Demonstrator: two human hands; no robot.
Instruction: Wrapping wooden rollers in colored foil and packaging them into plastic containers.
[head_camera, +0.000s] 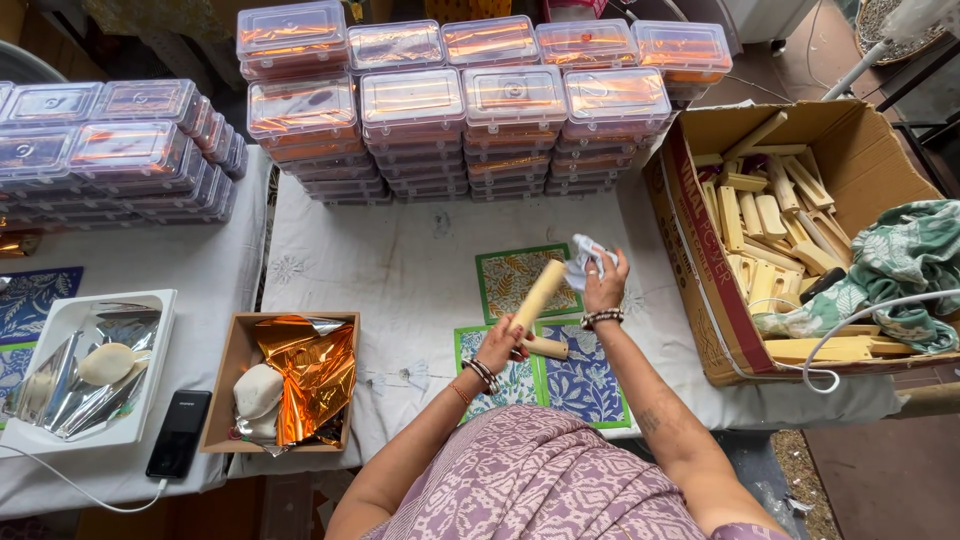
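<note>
- The left hand (500, 345) is closed around the lower end of a pale, smooth wooden stick (538, 296), holding it tilted up over the white embroidered tablecloth (400, 270); beaded bracelets ring the wrist.
- A second short wooden piece (545, 347) lies just beside that hand, on the green and blue block-printed mats (580, 375) at the near edge of the tablecloth.
- The right hand (605, 290) is bunched around a crumpled pale cloth (583, 258), pressing it against the upper end of the stick.
- At the tablecloth's near left corner sits a shallow brown cardboard tray (240, 345) holding crinkled orange-gold foil (315, 375) and a whitish rounded lump (258, 390).
- Further left of the tablecloth, a black phone (179, 433) lies beside a white plastic tray (160, 300) with silver foil in it.
- Right of the tablecloth, an open cardboard box (860, 130) is filled with pale wooden blocks (765, 230), with a green patterned cloth (900, 260) draped over its edge.
- Along the tablecloth's far edge rise stacks of clear lidded plastic boxes (515, 95) with orange contents.
</note>
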